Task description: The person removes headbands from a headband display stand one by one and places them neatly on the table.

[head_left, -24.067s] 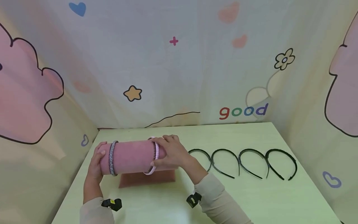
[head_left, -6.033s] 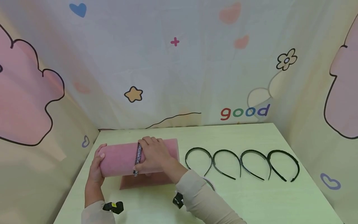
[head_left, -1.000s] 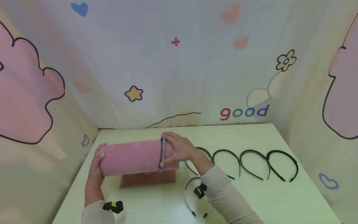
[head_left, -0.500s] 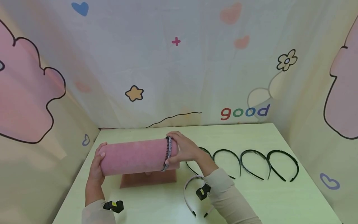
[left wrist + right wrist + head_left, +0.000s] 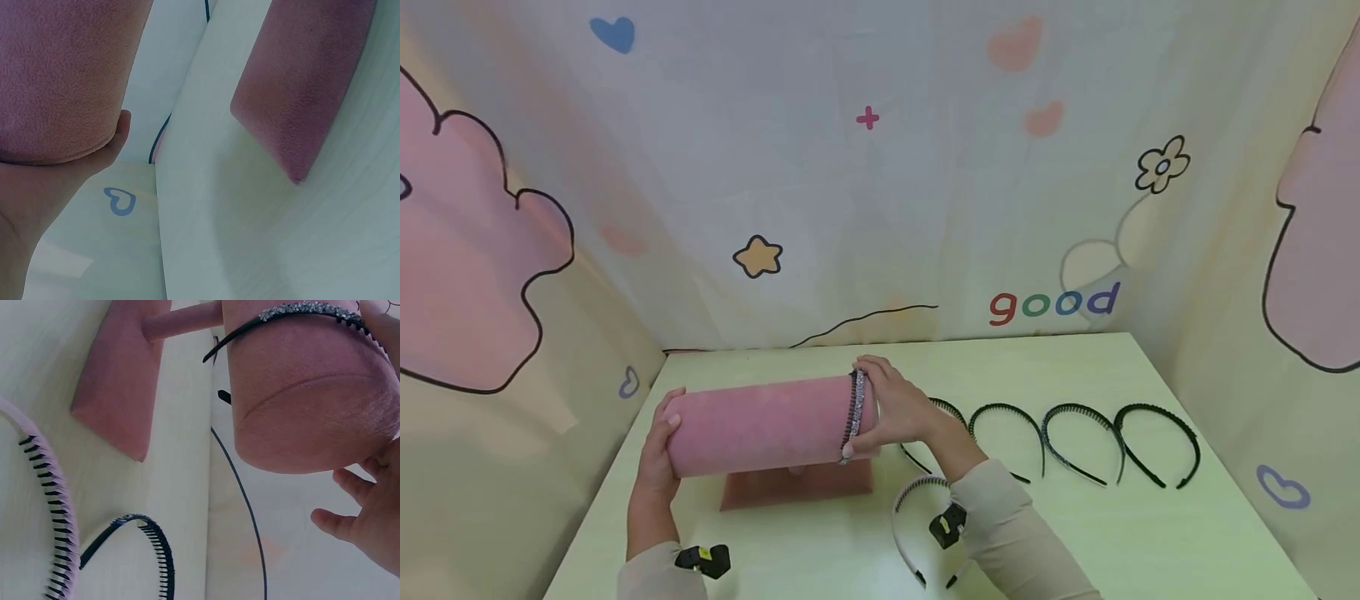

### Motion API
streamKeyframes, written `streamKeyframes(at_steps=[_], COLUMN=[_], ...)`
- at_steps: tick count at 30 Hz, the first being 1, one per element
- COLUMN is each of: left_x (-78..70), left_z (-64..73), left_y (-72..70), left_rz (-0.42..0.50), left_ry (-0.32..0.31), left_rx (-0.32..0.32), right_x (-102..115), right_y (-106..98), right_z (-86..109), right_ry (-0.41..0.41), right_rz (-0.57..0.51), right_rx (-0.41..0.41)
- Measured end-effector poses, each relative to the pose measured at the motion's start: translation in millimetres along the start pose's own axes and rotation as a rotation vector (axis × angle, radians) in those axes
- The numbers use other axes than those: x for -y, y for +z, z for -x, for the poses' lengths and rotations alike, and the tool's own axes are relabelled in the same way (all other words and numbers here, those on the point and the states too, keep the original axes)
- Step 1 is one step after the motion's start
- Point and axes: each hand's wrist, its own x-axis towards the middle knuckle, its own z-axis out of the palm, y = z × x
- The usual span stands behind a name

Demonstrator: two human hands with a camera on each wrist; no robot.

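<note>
A pink plush roll (image 5: 760, 429) lies sideways on a post above its pink base (image 5: 797, 487). My left hand (image 5: 655, 467) grips the roll's left end, its fingers and thumb round the edge in the left wrist view. Close to the right end, a silver glitter headband (image 5: 856, 417) with black teeth arches over the roll. My right hand (image 5: 902, 412) holds this headband, thumb low at the front and fingers at the top. In the right wrist view the headband's black tip (image 5: 215, 350) sticks out past the roll's underside.
A pale pink toothed headband (image 5: 895, 521) lies on the table (image 5: 820, 558) in front of the right sleeve, partly covered by it. Several dark headbands (image 5: 1078, 408) form a row at the right; my right arm hides part of the nearest one. Printed cloth walls (image 5: 880, 208) stand around the table.
The pale pink headband was on the roll and now lies on the table. The glitter headband has gone from the left end to the right end, sliding right with my right hand.
</note>
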Motion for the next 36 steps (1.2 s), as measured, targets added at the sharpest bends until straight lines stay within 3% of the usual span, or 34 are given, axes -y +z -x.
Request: streamKeyframes(at_steps=[9,15,26,36], left_x=[4.9,9.6,2.0,0.6], left_z=[7.0,8.6,1.5,2.1], left_y=[1.3,-0.6,-0.5,-0.4], left_rz=[-0.008,0.002,-0.009,-0.016], left_ry=[-0.041,-0.035,0.002,-0.028], left_rx=[-0.031,-0.010,0.016,-0.024], right_x=[-5,-11,-19,-26], right_y=[5,5,1,4], right_z=[5.5,9.0,14.8,30.4], right_ry=[-0.019,-0.053,-0.002,0.087], right_rz=[-0.141,-0.209,-0.398,-0.383], right_rx=[-0.047,-0.069,-0.094,-0.119])
